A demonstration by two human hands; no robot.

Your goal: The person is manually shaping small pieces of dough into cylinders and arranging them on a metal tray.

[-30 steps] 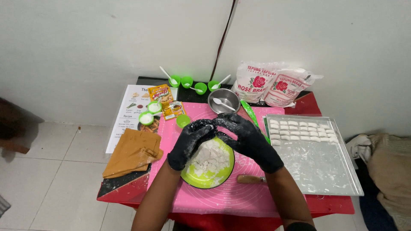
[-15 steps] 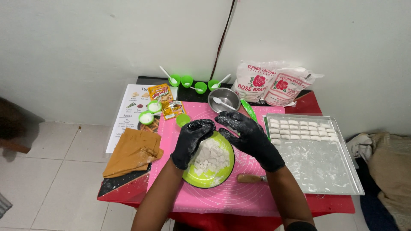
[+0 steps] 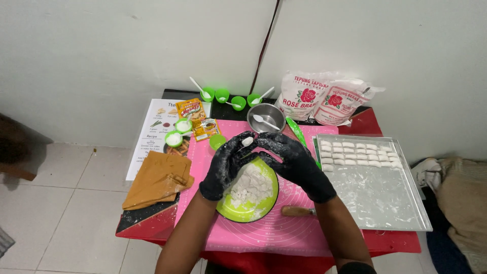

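Okay, both hands sit mid-frame, in black gloves dusted with white flour. Left hand (image 3: pixel 227 170) and right hand (image 3: pixel 294 162) meet fingertip to fingertip above the far rim of the green bowl (image 3: pixel 231 211), fingers narrow, pinching one small white dough piece (image 3: pixel 247 141) between them. That piece sits just above centre of the frame, over the bowl's upper edge. Inside the bowl: a heap of white dough chunks (image 3: pixel 251 186). Bowl stands on a pink mat (image 3: pixel 284 236) covering the middle of the table.

Lower centre-right, just beside the bowl: a wooden handle (image 3: pixel 297 211) lying flat on the mat, the rest of the tool hidden under the right forearm. Right of frame: metal tray (image 3: pixel 378 195), floury, with rows of small white shaped pieces (image 3: pixel 357 152) along its upper part, lower part bare. Upper centre: steel bowl (image 3: pixel 266 117) with a white spoon in it, touching nothing else that I can tell. Behind it, a row of small green cups (image 3: pixel 221 95), some with white spoons. Upper right: two white flour bags (image 3: pixel 324 101) leaning against the wall. Left of centre: two small green cups with white powder (image 3: pixel 178 132), orange seasoning packets (image 3: pixel 193 111), a printed sheet (image 3: pixel 152 137). Lower left: brown folded cloth (image 3: pixel 160 177) on the table edge.
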